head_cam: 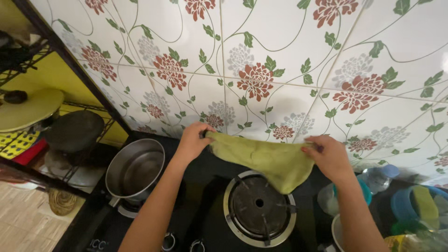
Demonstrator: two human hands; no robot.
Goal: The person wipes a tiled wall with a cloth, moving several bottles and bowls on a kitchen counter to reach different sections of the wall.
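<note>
- Centrally, a green cloth (275, 161) was held stretched above the gas burner (259, 206), its lower corner hanging over the burner ring.
- One end of the cloth was pinched in the closed left hand (192, 141).
- Its other end was gripped by the right hand (329, 156), fingers curled shut.
- A steel pot (135, 170) was seen left of the burner, on the black stove top (205, 196).
- Behind, a floral tiled wall (261, 60) was shown.
</note>
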